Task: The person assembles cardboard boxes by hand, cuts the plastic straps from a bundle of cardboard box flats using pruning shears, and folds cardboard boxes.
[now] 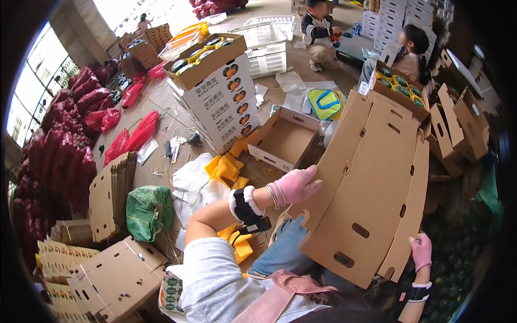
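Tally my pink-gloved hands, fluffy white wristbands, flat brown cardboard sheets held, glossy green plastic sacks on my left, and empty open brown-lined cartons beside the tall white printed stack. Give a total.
Left hand, right hand: 2
Left wristband, right wristband: 2
Cardboard sheet: 1
Green sack: 1
Open carton: 1
Total: 7

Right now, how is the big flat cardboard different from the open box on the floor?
The flat cardboard is one spread-out sheet, but the open box has standing walls. The flat cardboard is up by the left hand and right hand; the open box sits on the floor. Both have cut-out holes.
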The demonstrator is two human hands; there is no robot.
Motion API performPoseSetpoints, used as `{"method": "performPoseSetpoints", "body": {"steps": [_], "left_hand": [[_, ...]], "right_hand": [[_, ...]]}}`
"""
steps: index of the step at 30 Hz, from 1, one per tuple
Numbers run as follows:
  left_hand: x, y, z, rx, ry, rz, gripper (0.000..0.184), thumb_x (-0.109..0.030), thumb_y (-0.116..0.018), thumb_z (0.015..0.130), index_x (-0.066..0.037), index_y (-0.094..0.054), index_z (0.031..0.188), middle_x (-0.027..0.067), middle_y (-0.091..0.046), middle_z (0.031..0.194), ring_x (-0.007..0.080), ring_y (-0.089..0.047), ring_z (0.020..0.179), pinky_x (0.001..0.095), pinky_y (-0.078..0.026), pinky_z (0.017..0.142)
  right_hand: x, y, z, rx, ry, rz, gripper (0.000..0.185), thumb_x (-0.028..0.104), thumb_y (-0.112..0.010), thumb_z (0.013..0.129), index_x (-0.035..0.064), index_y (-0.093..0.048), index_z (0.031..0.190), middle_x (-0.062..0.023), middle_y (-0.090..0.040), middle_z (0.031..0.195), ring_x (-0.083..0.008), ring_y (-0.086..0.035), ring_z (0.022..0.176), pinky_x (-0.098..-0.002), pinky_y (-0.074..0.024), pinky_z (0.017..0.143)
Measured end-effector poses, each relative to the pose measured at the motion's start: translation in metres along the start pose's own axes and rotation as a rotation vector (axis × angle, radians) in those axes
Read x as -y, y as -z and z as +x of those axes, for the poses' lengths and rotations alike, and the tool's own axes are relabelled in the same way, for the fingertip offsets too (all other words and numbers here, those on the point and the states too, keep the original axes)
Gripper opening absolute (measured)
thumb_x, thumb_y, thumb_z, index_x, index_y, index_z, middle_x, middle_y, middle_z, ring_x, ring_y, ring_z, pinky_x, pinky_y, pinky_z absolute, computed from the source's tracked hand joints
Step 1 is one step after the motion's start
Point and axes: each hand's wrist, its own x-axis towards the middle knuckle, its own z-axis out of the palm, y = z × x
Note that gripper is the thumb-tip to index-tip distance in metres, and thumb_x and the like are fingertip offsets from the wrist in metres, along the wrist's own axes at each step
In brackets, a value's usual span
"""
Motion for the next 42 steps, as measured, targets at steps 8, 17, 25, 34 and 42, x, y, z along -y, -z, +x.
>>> {"method": "performPoseSetpoints", "body": {"steps": [8, 17, 25, 34, 42], "left_hand": [[-0.027, 0.087, -0.035, -0.153, -0.512, -0.279, 0.033, -0.009, -0.061, 0.082, -0.002, -0.057, 0.114, 0.0116, -0.063, 0.099, 0.0191, -0.062, 0.087, 0.0269, -0.047, 0.083], [-0.012, 0.014, -0.038, -0.854, -0.475, -0.882, 0.04, -0.04, -0.059, 0.086, -0.003, -0.061, 0.097, 0.0019, -0.055, 0.096, 0.0116, -0.051, 0.088, 0.0264, -0.041, 0.079], [-0.012, -0.003, -0.056, -0.744, -0.351, -1.297, 0.026, -0.025, -0.058, 0.088, 0.001, -0.062, 0.087, -0.0003, -0.054, 0.089, 0.007, -0.05, 0.076, 0.0217, -0.043, 0.068], [-0.038, -0.026, -0.126, 0.002, -0.731, -0.594, 0.056, -0.061, -0.049, 0.082, -0.008, -0.065, 0.084, 0.0171, -0.055, 0.115, 0.0371, -0.036, 0.124, 0.0553, -0.013, 0.105], [-0.037, -0.1, -0.137, -0.382, -0.401, -0.79, 0.071, -0.022, -0.056, 0.087, -0.004, -0.014, 0.142, 0.0222, -0.021, 0.144, 0.0359, -0.019, 0.135, 0.0406, -0.018, 0.108]], "right_hand": [[0.029, 0.038, -0.052, -0.255, 0.183, 0.909, 0.023, 0.016, -0.047, 0.09, -0.0035, -0.054, 0.099, -0.0105, -0.06, 0.091, -0.0228, -0.057, 0.086, -0.0321, -0.0462, 0.077], [0.071, 0.004, -0.072, -0.498, 0.135, 1.459, 0.028, 0.021, -0.045, 0.092, -0.0037, -0.052, 0.101, -0.0122, -0.057, 0.095, -0.0231, -0.056, 0.086, -0.0343, -0.0449, 0.079], [0.102, -0.035, -0.092, -0.782, 0.052, 1.217, 0.032, 0.026, -0.043, 0.093, -0.0039, -0.05, 0.103, -0.0137, -0.054, 0.098, -0.0234, -0.054, 0.086, -0.0363, -0.0439, 0.08], [0.055, -0.026, -0.138, 0.196, 1.085, 0.482, 0.016, 0.014, -0.058, 0.078, 0.0018, -0.061, 0.069, -0.0082, -0.06, 0.077, -0.0168, -0.056, 0.071, -0.0316, -0.0449, 0.065], [-0.041, -0.115, -0.114, -0.546, 0.562, 0.617, 0.033, 0.027, -0.044, 0.09, -0.0018, -0.06, 0.088, -0.0156, -0.061, 0.092, -0.0221, -0.058, 0.082, -0.0324, -0.0461, 0.069]]}}
